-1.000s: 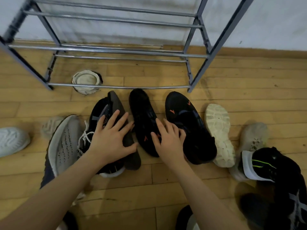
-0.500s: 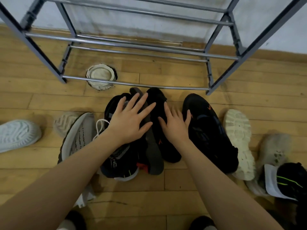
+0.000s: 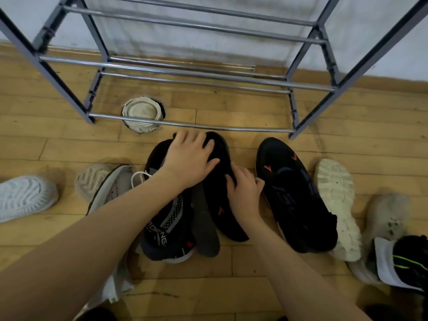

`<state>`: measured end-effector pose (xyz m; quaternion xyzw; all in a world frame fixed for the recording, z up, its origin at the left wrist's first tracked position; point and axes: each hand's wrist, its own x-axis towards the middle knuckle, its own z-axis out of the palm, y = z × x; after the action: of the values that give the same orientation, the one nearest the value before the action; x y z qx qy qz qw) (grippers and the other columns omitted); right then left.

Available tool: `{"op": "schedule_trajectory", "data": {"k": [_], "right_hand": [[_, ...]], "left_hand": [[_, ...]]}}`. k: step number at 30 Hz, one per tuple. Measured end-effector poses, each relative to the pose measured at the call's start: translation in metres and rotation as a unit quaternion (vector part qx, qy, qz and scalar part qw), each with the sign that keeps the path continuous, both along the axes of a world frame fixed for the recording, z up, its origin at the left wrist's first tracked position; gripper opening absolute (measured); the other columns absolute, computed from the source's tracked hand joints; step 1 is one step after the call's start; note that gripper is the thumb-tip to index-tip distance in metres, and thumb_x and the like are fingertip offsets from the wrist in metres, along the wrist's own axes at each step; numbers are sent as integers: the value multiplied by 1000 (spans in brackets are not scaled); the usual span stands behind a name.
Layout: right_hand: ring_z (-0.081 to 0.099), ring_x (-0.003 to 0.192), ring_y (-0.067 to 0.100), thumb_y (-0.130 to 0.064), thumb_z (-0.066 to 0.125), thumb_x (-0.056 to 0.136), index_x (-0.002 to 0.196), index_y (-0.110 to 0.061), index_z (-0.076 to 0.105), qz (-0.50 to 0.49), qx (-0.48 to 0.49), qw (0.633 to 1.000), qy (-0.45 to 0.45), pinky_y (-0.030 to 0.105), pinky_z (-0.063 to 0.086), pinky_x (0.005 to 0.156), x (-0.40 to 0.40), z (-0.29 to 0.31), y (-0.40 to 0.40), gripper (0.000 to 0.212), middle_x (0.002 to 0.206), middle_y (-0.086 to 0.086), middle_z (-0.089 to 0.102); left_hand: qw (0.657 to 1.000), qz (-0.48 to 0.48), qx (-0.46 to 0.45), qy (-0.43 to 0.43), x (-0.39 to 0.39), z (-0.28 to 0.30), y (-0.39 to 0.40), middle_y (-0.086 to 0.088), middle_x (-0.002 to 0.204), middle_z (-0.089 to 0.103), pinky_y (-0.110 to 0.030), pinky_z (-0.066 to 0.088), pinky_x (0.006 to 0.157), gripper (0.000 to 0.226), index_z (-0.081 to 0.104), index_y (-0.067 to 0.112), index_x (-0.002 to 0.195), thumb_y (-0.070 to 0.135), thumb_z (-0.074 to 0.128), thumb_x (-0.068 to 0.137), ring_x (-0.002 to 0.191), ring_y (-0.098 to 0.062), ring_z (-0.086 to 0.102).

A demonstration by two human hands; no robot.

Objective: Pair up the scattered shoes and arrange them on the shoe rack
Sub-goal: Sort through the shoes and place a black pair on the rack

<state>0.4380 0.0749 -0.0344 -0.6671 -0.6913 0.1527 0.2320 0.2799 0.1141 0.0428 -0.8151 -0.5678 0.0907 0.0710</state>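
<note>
My left hand [image 3: 188,159] lies over the toes of two black shoes, its fingers bent down round the toe of a black shoe turned on its side [image 3: 206,235] with its grey sole showing. Beside that shoe is a black knit shoe with white lettering [image 3: 165,225]. My right hand [image 3: 243,195] grips a black shoe with orange marks [image 3: 220,212], fingers curled on its upper. Its matching shoe [image 3: 294,195] sits apart to the right. The metal shoe rack [image 3: 190,125] stands just beyond, with nothing on its bars.
A grey shoe [image 3: 111,193] and a white shoe [image 3: 23,198] lie to the left. A cream-soled shoe [image 3: 335,205], a beige shoe [image 3: 384,216] and a black shoe with green lines [image 3: 407,262] lie to the right. A round white floor cap [image 3: 141,112] sits under the rack.
Both hands moved forward towards the rack, pushing the black shoes together. My left hand's fingers went from spread flat to bent over the toes, and my right hand's fingers curled.
</note>
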Motion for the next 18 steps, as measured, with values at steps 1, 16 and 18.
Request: {"op": "schedule_trajectory", "data": {"k": [1,16,18], "right_hand": [[57,107,18,-22,52,95,128,-15,56,4,0,1000,-8,29,24,86,2,-1,1,34,119,1,63],[63,96,25,-6,54,92,130,-12,55,-7,3,995,95,33,50,84,1,-6,-2,38,106,7,69],[65,92,21,-3,57,89,123,-10,60,2,29,995,96,34,54,82,1,-1,2,35,103,6,70]], "left_hand": [[1000,-26,-15,-1,5,-3,8,-12,144,33,-44,20,105,61,27,19,145,54,18,96,128,-33,33],[979,-24,-201,-37,-23,-17,32,6,157,-1,-43,5,116,55,-2,46,144,61,7,92,144,-24,1],[981,-24,-182,-55,-21,-16,31,6,157,-2,-44,6,116,57,-1,44,145,62,8,91,144,-24,2]]}}
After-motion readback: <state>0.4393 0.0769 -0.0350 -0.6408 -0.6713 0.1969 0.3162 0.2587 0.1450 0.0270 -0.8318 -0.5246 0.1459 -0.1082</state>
